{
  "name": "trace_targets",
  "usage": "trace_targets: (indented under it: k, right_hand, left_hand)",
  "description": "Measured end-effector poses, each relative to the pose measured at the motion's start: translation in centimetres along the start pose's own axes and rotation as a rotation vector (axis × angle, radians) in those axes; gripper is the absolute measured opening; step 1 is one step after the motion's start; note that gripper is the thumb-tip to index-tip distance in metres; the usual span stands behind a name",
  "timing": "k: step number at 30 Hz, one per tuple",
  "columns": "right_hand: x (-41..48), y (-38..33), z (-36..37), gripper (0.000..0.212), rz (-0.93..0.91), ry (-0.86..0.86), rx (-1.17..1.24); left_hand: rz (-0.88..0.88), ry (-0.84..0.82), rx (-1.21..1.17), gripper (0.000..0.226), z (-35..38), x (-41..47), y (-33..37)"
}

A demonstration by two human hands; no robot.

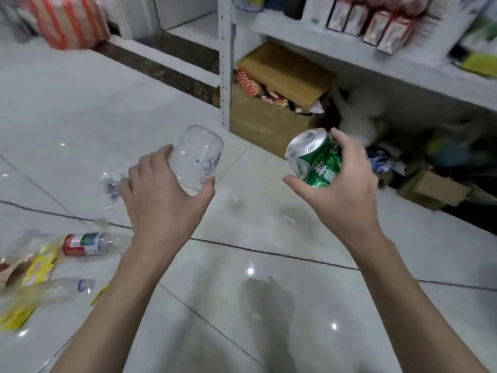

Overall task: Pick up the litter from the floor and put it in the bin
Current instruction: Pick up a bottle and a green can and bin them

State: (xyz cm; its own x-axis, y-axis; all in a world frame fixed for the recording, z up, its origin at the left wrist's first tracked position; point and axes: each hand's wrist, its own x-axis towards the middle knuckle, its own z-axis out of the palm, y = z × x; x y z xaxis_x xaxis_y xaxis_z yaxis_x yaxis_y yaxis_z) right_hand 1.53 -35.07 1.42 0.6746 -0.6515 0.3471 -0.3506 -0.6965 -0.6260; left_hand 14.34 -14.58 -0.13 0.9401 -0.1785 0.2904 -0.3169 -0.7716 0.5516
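I had my left grip (pixel 164 197) wrapped round a clear plastic cup (pixel 197 157) and my right grip (pixel 343 192) round a green can (pixel 316 161), both above the floor (pixel 269 238).

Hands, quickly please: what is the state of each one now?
Left hand: closed around a clear plastic cup.
Right hand: closed around a green can.

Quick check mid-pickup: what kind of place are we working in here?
Probably a small shop or its stockroom: a white metal shelf holds rows of boxed goods, and an open cardboard box of packets sits under it on the tiled floor.
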Motion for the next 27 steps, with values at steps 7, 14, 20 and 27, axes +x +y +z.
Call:
trace_targets:
  k: [7, 14, 20, 27]
  right_hand:
    - [0.1, 11.5, -13.9, 0.1, 0.181, 0.212, -0.101]
    - [-1.6, 23.3, -26.0, 0.1, 0.373, 0.402, -0.175]
    - [-7.6, 32.4, -34.0, 0.098, 0.542, 0.545, -0.291]
    - [-14.3, 40.3, -40.9, 0.099, 0.683, 0.697, -0.377]
  left_hand:
    - [0.294, -0.148, -0.155, 0.078, 7.2, -3.9, 17.9]
    - [0.489, -0.28, -0.246, 0.076, 14.9, -10.8, 33.1]
    - [0.644, -0.426, -0.368, 0.074, 21.3, -20.2, 43.4]
    - [0.782, -0.575, -0.44, 0.076, 25.6, -30.8, 51.0]
